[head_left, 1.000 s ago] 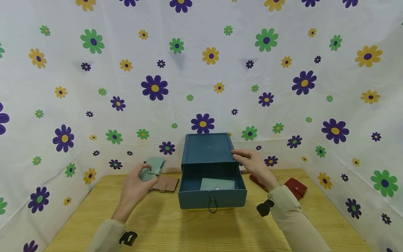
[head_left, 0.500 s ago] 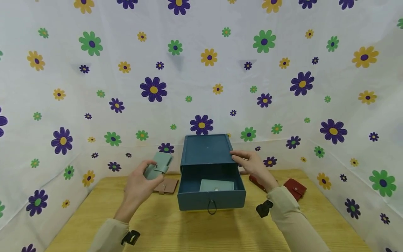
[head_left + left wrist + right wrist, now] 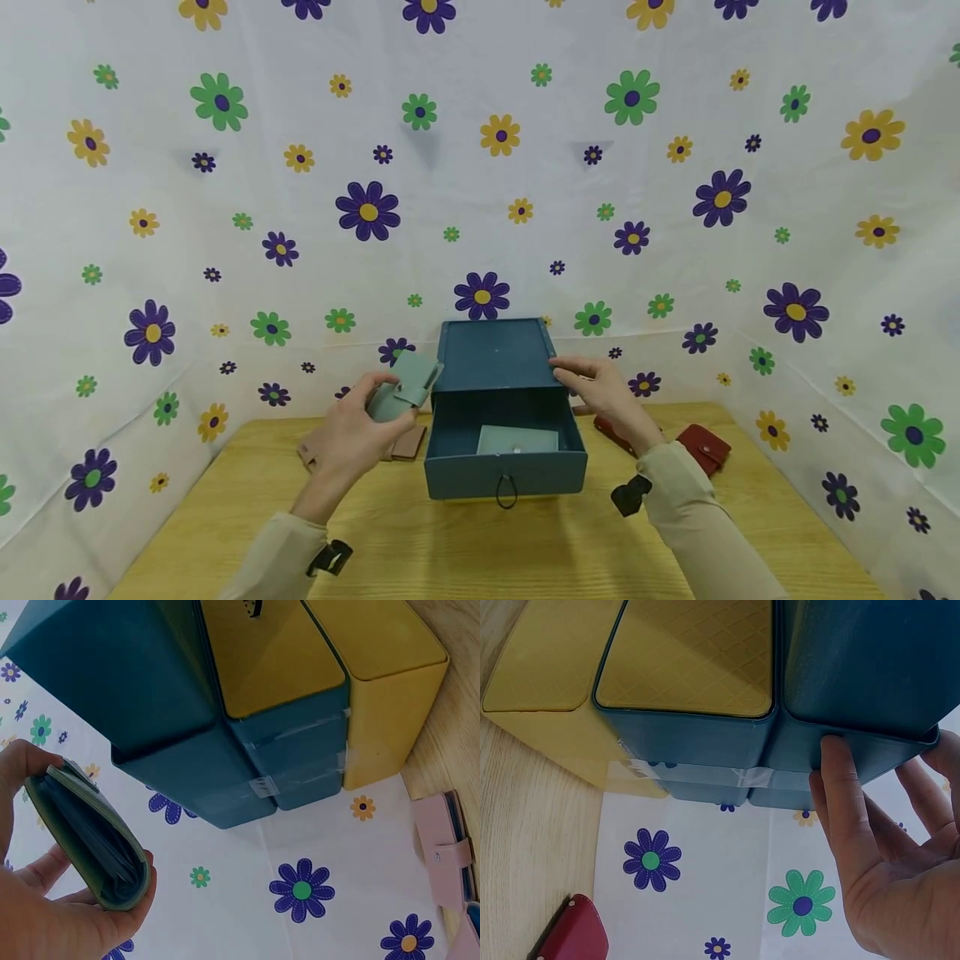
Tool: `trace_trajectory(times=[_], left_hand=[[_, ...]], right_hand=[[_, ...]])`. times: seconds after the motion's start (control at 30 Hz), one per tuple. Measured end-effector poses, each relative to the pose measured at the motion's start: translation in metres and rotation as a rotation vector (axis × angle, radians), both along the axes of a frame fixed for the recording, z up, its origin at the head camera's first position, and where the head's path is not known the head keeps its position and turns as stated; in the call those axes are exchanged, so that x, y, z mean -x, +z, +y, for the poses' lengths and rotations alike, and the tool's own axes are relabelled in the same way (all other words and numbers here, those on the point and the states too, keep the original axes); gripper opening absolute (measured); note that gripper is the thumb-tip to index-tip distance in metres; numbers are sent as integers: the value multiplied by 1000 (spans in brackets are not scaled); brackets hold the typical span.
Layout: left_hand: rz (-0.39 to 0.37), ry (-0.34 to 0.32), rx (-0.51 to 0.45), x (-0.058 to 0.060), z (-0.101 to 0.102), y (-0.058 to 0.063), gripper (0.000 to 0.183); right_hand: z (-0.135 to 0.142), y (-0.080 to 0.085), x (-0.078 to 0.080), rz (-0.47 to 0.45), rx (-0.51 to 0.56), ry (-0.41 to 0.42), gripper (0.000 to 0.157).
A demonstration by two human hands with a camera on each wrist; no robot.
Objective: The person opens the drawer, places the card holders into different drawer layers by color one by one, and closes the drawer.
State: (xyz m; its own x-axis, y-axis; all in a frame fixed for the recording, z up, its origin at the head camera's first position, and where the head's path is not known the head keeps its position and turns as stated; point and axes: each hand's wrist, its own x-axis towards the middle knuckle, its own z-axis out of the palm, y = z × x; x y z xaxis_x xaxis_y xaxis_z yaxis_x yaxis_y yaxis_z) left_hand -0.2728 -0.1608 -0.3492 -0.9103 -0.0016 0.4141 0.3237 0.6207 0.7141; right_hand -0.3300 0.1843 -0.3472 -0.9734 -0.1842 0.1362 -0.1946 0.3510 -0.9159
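My left hand point(image 3: 348, 437) holds a mint-green snap wallet point(image 3: 405, 387) between thumb and fingers, raised just left of a teal drawer box point(image 3: 495, 354). Seen from the left wrist, this wallet point(image 3: 86, 832) is edge-on, showing its inner leaves. The box's top drawer point(image 3: 465, 477) is pulled out toward me, with a black loop on its front. Inside it lies another pale green wallet point(image 3: 517, 439). On the box's right side, my right hand point(image 3: 607, 402) rests with extended fingers; in the right wrist view, a fingertip point(image 3: 836, 750) touches the teal wall.
Brownish-pink wallets point(image 3: 408, 443) lie on the wooden table point(image 3: 495, 550) at the left, partly behind the left hand. Red wallets point(image 3: 703, 447) lie at the right. Below the teal drawer are yellow-fronted units point(image 3: 397, 645), taped together. A flowered cloth point(image 3: 315, 275) hangs behind.
My left hand has carried the mint-green wallet rightward and slightly up, to the box's left edge. More of the brownish-pink wallet at far left now shows. The right hand has stayed on the box.
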Motion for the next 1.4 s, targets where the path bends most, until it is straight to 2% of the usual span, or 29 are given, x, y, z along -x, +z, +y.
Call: trace_trajectory(times=[0.33, 0.6, 0.73, 0.83, 0.97, 1.23, 1.4], left_hand=[[111, -66, 23, -2, 19, 5, 52], [127, -98, 11, -3, 31, 7, 51], [89, -165, 3, -3, 35, 9, 50], [61, -242, -2, -3, 38, 10, 49], [58, -329, 22, -3, 41, 12, 47], [77, -427, 130, 0, 47, 13, 46], [51, -506, 158, 4, 50, 15, 45]], right_hand=[[-1, 0, 1, -4, -7, -7, 43], [0, -1, 0, -5, -5, -13, 42], [0, -2, 1, -8, -6, -11, 42], [0, -2, 1, -5, -8, -9, 42], [-1, -1, 1, -5, -7, -9, 42], [-1, -1, 2, -13, 5, -3, 42], [0, -1, 2, -10, 0, -2, 42]])
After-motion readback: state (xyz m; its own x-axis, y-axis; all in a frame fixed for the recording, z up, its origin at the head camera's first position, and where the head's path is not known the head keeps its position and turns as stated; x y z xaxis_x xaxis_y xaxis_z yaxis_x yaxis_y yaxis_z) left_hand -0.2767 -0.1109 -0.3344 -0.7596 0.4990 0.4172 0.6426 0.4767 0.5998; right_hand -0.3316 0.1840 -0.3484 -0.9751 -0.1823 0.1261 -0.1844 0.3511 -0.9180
